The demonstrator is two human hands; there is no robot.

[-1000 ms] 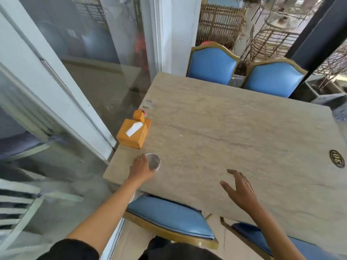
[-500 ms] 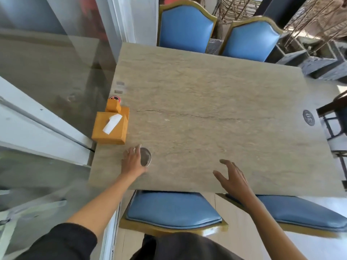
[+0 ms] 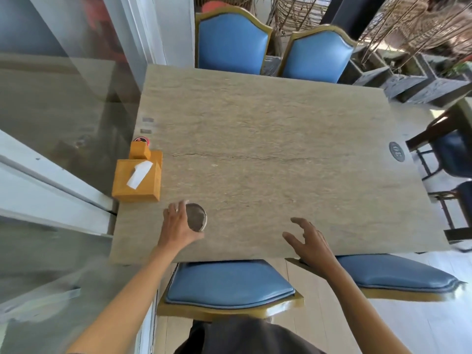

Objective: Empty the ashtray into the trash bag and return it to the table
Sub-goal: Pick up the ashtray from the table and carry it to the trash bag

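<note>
A small round glass ashtray (image 3: 197,217) is at the near left of the stone table (image 3: 268,159), tilted with its open face toward the right. My left hand (image 3: 178,226) grips it from the left, fingers curled round its rim. My right hand (image 3: 307,242) hovers over the table's near edge, fingers spread and holding nothing. No trash bag is in view.
An orange wooden tissue box (image 3: 138,178) stands just beyond the ashtray, at the left edge by a glass wall (image 3: 63,123). Blue chairs stand at the far side (image 3: 231,44) and right under me (image 3: 229,284). A round number plate (image 3: 396,151) lies at the right.
My left hand has closed round the ashtray and tipped it up off the table. The view has shifted further above the table. My right hand stays near the front edge.
</note>
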